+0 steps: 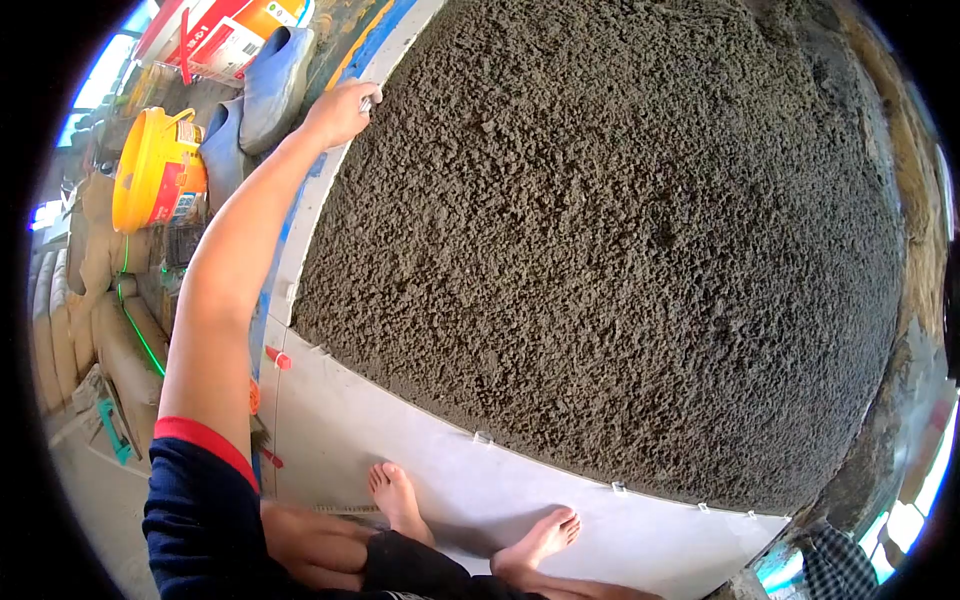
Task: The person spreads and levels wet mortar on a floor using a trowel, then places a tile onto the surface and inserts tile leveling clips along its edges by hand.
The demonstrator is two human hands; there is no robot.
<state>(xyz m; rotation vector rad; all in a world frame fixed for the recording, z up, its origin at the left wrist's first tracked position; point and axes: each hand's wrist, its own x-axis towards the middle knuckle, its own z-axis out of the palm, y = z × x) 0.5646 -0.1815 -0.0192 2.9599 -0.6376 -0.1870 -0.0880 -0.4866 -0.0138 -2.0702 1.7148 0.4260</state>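
My left hand [345, 112] is at the upper left, at the end of my outstretched arm. Its fingers are curled round a small metallic object [368, 102], mostly hidden by the hand. It is beside a pale strip [318, 200] that borders a wide bed of rough grey mortar [600, 250]. Below the mortar lies a pale tile [450, 450], with small clear clips [483, 438] along its edge, and my bare feet rest on it. A red wedge [278, 358] sits at the tile's left corner. My right hand does not show.
Left of the strip are a yellow bucket [160, 170], grey-blue clogs [275, 90] and a white-and-red bucket [225, 40]. Filled bags [125, 350] lie farther left, crossed by a green laser line. A checkered cloth [838, 565] is at the lower right.
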